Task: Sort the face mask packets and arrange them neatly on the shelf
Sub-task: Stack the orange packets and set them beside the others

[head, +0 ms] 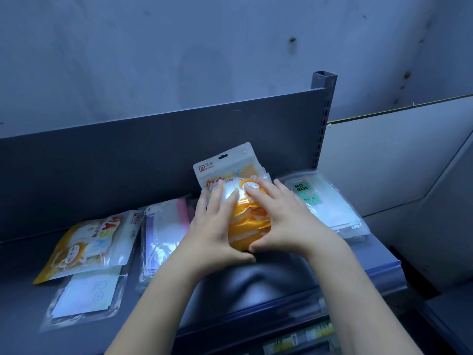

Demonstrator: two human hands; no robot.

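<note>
head view, looking down, close over shelf

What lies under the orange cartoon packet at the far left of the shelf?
A clear packet of white masks sticks out below the orange cartoon packet. Its upper part is covered, so anything else beneath is hidden.

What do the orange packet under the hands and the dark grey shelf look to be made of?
The orange-and-white face mask packet looks like thin glossy plastic film: it crinkles and throws bright glare under the left hand and right hand. The dark grey shelf and its slotted upright post look like painted sheet metal with a smooth satin finish, though the paint leaves that open.
</note>
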